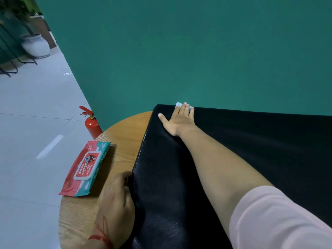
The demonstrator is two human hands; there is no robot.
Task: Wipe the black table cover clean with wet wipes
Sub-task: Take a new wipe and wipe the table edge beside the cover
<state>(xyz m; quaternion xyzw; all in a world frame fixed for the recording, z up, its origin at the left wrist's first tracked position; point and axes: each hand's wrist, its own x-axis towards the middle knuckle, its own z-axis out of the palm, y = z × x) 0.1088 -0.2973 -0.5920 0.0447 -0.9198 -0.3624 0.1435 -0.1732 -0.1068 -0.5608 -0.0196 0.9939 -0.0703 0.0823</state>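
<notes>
Black cover, wooden table, teal wall

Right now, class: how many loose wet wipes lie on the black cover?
1: wet wipe under the right hand, at the black cover's far edge; others may be hidden.

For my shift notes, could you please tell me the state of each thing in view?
Black cover: spread on the table, left edge held.
Wipe: pressed flat at the cover's far edge.
Wipes pack: lid closed, lying on the table.
Right hand: fingers straight, on the wipe.
Left hand: gripping the cover's edge.
Fire extinguisher: upright on the floor.
</notes>
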